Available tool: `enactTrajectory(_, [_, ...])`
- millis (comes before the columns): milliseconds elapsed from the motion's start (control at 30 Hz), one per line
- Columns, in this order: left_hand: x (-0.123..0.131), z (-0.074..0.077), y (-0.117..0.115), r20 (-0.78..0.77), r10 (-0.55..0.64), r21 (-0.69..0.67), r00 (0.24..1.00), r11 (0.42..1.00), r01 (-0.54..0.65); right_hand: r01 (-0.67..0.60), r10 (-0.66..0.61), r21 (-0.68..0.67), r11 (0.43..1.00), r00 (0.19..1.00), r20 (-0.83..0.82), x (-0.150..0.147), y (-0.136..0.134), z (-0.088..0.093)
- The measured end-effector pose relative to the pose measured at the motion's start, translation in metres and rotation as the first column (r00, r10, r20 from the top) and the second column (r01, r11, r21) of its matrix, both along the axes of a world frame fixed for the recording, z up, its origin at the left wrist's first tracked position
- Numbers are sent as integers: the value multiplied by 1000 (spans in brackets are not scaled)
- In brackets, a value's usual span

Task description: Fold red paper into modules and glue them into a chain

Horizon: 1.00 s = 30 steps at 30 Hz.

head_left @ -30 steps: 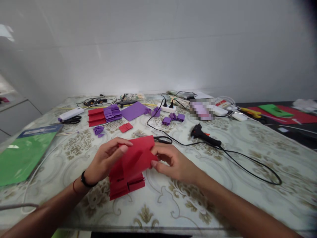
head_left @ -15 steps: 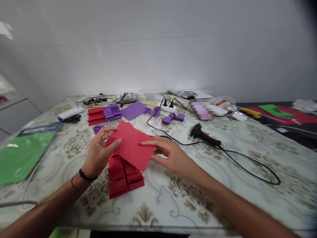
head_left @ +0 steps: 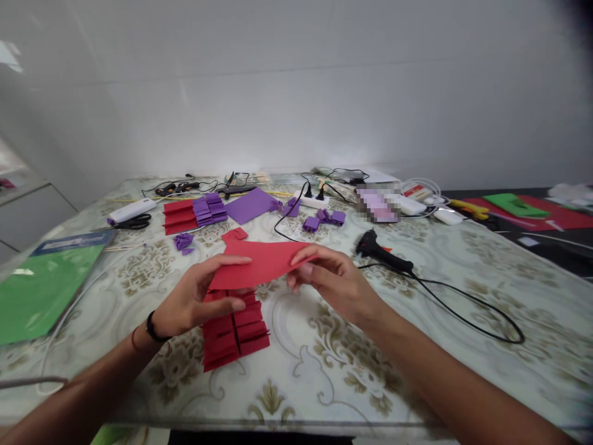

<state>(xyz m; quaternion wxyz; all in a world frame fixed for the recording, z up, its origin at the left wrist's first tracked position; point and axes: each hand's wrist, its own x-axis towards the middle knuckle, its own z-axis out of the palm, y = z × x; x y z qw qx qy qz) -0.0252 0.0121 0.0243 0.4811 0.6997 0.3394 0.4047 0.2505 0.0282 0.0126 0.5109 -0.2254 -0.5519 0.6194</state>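
Note:
A plain sheet of red paper [head_left: 266, 266] is raised over the table, tilted and slightly bowed. My right hand [head_left: 331, 281] pinches its right edge between thumb and fingers. My left hand [head_left: 197, 293] has its fingers stretched flat over the sheet's left part. Its thumb is spread apart below the near edge, above a stack of red pleated paper strips [head_left: 236, 334]. The sheet covers the far end of that stack. Just beyond the sheet lies a small folded red piece [head_left: 235, 234].
A black glue gun [head_left: 384, 253] with a looping cord lies to the right. Behind are purple folded pieces [head_left: 324, 219], a purple sheet [head_left: 252, 205], red and purple pleated strips [head_left: 194, 213] and a power strip [head_left: 312, 201]. A green paper pack [head_left: 50, 284] is at left.
The red sheet has been turned and tipped flatter, uncovering the small red piece behind it. My left thumb has come off the sheet's face; my right hand has shifted slightly right.

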Motion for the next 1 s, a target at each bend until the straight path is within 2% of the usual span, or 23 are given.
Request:
enactTrajectory(67, [0, 4, 1, -134, 72, 139, 988, 989, -53, -30, 30, -8, 1000, 1000, -7, -1, -1, 0])
enactTrajectory(167, [-1, 5, 3, -235, 118, 291, 965, 956, -46, -29, 27, 19, 999, 997, 66, 0, 0, -5])
enactTrajectory(300, [0, 2, 3, -241, 122, 377, 963, 926, -24, -39, 17, 101, 994, 978, 206, 2, 2, -10])
enactTrajectory(433, [4, 1, 1, -236, 189, 454, 953, 889, -64, -101, 14, 231, 968, 937, 348, -1, 0, -8])
enactTrajectory(600, [4, 3, -2, -244, 197, 502, 950, 863, -50, -103, 14, 271, 957, 950, 311, -4, -1, -7])
enactTrajectory(733, [3, 6, -4, -230, 208, 531, 951, 845, -56, -38, -38, 247, 968, 954, 296, -3, -3, -5])
enactTrajectory(867, [3, 6, -4, -232, 243, 495, 942, 863, -100, 56, -123, 229, 972, 949, 292, -4, -6, 0])
enactTrajectory(1000, [3, 1, -1, -123, 218, 439, 968, 887, -144, 81, -149, 206, 975, 928, 340, -5, -7, -1])
